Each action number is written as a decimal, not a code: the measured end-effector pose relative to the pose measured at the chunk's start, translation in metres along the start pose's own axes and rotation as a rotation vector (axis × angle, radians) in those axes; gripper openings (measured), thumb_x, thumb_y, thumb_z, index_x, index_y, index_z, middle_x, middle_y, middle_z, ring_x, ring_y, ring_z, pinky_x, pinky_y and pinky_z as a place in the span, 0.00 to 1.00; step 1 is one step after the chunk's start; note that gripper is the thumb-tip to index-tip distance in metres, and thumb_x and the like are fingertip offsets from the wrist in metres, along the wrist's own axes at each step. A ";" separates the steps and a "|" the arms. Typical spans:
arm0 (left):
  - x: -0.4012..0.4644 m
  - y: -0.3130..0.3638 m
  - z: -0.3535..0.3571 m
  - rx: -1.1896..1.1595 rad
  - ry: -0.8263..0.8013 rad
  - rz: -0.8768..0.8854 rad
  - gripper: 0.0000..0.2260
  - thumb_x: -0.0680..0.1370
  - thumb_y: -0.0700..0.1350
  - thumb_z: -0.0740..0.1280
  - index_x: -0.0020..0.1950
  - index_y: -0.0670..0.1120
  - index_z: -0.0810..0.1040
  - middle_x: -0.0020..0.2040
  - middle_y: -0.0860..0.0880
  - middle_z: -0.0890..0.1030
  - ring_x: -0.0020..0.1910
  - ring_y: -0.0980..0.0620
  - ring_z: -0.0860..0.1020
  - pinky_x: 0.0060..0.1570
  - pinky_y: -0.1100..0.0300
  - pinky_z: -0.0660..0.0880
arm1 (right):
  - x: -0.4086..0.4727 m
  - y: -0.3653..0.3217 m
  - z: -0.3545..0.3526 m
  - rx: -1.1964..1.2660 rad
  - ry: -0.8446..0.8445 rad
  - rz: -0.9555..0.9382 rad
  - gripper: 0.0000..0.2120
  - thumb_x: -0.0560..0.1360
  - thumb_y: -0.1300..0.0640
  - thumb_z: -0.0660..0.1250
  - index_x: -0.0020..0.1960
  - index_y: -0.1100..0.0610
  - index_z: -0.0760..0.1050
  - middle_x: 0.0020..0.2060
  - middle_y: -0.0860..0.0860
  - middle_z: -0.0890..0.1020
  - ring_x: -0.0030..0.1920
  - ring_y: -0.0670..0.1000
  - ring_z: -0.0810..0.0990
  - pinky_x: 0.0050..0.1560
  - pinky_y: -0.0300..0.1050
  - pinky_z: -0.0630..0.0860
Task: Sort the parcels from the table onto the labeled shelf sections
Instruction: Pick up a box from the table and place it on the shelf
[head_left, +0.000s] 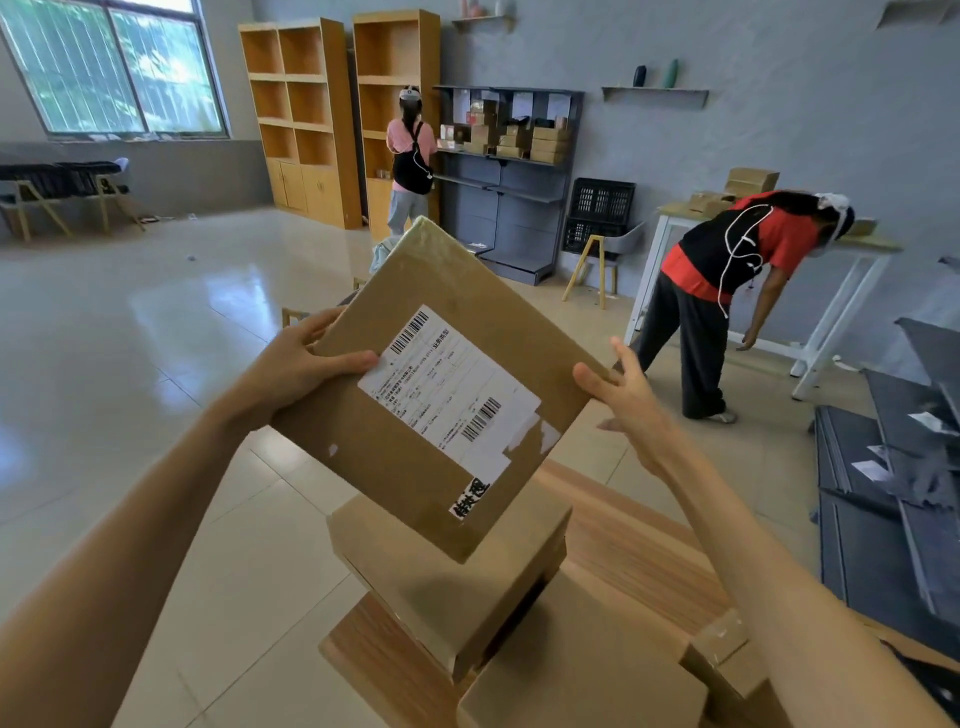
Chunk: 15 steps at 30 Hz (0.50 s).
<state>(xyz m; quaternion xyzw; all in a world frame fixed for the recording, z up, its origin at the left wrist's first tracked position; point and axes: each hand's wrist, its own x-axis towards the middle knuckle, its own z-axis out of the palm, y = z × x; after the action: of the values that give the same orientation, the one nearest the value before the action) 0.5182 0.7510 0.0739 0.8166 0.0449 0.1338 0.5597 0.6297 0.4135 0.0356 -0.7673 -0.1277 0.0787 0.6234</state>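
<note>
Gripping opposite edges, both hands, left (301, 364) and right (631, 400), hold a labelled parcel (431, 395) above stacked boxes (452, 587).

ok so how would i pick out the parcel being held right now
Start at the wooden table in the foreground with its stacked boxes. The parcel is held above them, left hand and right hand on opposite edges. Only it is lifted, tilted, showing a white label.
</note>
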 end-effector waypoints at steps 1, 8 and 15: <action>0.002 0.004 -0.003 0.034 -0.015 0.008 0.28 0.63 0.57 0.76 0.61 0.65 0.75 0.52 0.57 0.83 0.43 0.55 0.84 0.34 0.66 0.79 | 0.002 -0.006 -0.005 -0.055 -0.020 -0.033 0.57 0.60 0.30 0.73 0.78 0.43 0.44 0.76 0.52 0.62 0.71 0.55 0.67 0.68 0.62 0.66; 0.014 0.029 0.003 0.181 -0.196 0.050 0.25 0.64 0.55 0.76 0.59 0.68 0.73 0.48 0.61 0.83 0.45 0.59 0.83 0.34 0.67 0.79 | 0.012 -0.024 0.008 -0.256 -0.361 -0.162 0.46 0.62 0.40 0.79 0.72 0.34 0.56 0.68 0.47 0.72 0.65 0.48 0.74 0.57 0.45 0.75; 0.020 0.029 0.012 0.263 -0.321 0.053 0.27 0.66 0.52 0.74 0.62 0.65 0.71 0.47 0.63 0.82 0.47 0.62 0.82 0.37 0.66 0.80 | 0.000 0.009 0.021 -0.142 -0.220 -0.168 0.38 0.57 0.37 0.78 0.61 0.23 0.62 0.57 0.33 0.76 0.53 0.37 0.79 0.47 0.37 0.78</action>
<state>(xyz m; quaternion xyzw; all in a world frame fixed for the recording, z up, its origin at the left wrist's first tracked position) 0.5386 0.7336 0.1004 0.8943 -0.0493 0.0098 0.4446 0.6249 0.4311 0.0222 -0.7829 -0.2644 0.1004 0.5542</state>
